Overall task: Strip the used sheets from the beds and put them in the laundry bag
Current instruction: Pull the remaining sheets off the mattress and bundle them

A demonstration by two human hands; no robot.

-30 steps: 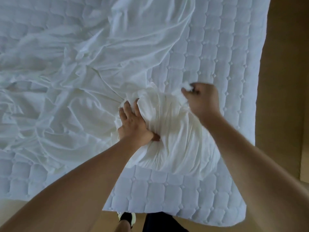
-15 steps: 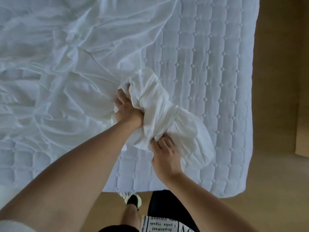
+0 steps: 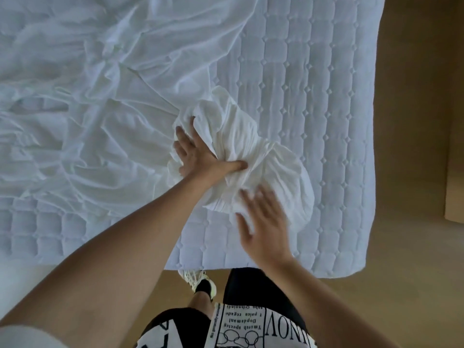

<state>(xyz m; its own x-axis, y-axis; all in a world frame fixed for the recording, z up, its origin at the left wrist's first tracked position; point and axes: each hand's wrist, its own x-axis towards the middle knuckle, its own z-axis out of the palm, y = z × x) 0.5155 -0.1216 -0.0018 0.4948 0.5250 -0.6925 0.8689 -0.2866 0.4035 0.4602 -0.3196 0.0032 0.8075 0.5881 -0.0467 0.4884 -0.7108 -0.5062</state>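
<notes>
- Sheet (image 3: pixel 105 101): white and heavily creased, lying loose across the left and middle of the bed. Its near right part is bunching into a thick wad (image 3: pixel 263 167) that is resting on the bed near the front edge.
- Pad (image 3: pixel 313 84): a white quilted cover, lying bare on the right side of the bed and along the front strip. Its right edge is hanging beside the floor.
- Left hand (image 3: pixel 198 151): I am reaching it out over the bed and pressing it down on the left flank of the wad. The grip is wide here, fingers spread and straight on the cloth, thumb stretched to the right and digging into a fold at the wad's waist.
- Right hand (image 3: pixel 263 222): I am holding it just at the near side of the wad, palm down. Its grip is wide too, fingers splayed and closing on nothing. The fingertips are blurred, so I cannot tell whether they are touching the cloth or hanging just above it.
- Floor (image 3: pixel 414 272): tan, showing to the right of the bed and in front of it.
- Shoe (image 3: pixel 198 282): a pale one with a black sock above it, standing on the floor just at the front edge of the bed.
- Clothing (image 3: pixel 251 322): black and white with printed lettering, showing at the bottom of the view between my forearms.
</notes>
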